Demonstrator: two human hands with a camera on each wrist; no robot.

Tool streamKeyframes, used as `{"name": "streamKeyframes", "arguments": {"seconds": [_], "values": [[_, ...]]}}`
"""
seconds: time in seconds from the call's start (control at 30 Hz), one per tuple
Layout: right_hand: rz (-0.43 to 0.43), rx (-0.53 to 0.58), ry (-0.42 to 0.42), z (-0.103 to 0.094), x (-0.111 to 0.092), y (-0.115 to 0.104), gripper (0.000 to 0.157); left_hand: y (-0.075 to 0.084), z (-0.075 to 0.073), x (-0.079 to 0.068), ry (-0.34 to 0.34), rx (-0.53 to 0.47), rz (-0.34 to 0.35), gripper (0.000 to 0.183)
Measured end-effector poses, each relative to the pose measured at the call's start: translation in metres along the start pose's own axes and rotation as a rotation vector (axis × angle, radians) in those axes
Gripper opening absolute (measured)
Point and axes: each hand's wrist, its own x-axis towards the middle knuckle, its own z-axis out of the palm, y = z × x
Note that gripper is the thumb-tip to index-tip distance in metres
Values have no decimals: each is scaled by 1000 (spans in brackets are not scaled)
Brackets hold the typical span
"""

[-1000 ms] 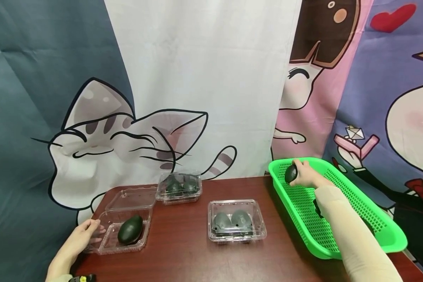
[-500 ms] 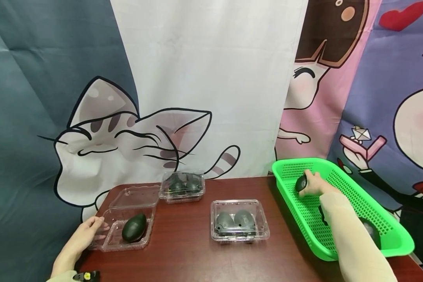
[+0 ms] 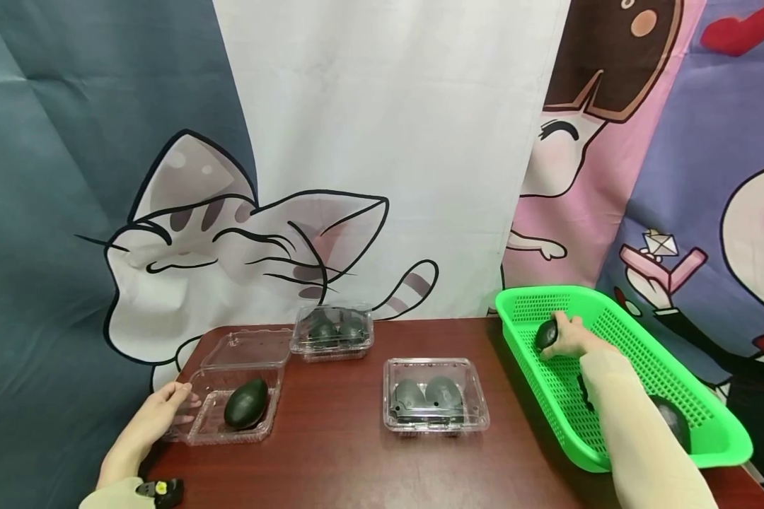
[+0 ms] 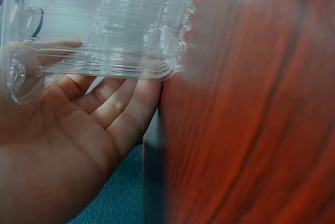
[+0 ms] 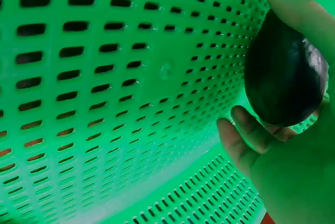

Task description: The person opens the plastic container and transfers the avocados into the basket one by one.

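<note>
Near the table's left edge lies an open clear plastic clamshell [image 3: 274, 417] with one dark avocado [image 3: 247, 404] in it. My left hand [image 3: 153, 417] grips its left side; in the left wrist view the fingers [image 4: 112, 103] lie against the layered plastic edge, and the thumb shows through the plastic. On the right, my right hand [image 3: 569, 336] holds another dark avocado [image 3: 546, 334] low inside the green basket [image 3: 541, 396]. Up close, the thumb [image 5: 293, 12] lies over that avocado's narrow end, with the fingers under and behind it.
Two closed clamshells, one at the back [image 3: 332, 346] and one at mid-table [image 3: 436, 413], hold two avocados each. Another avocado [image 3: 671, 423] lies in the basket, partly behind the right sleeve, beside a dark thing [image 3: 583, 390] mostly hidden. A printed cloth [image 3: 382, 141] hangs behind.
My right hand has lowered the avocado deeper into the basket and slightly right. The left hand keeps its place at the clamshell. The head view has shifted a little.
</note>
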Motion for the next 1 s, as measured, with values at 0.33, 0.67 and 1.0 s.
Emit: {"name": "streamKeyframes", "arguments": {"seconds": [0.33,0.67,1.0], "values": [[-63,-66,-14,-8,-7,-13,132,0,-1,1,-5,7,-3,45],[-201,-99,111,-32,-1,-45,118,-2,-1,1,-5,7,9,45],[-405,-198,216,-40,-2,-129,97,-1,-2,1,-23,0,-15,47]]}}
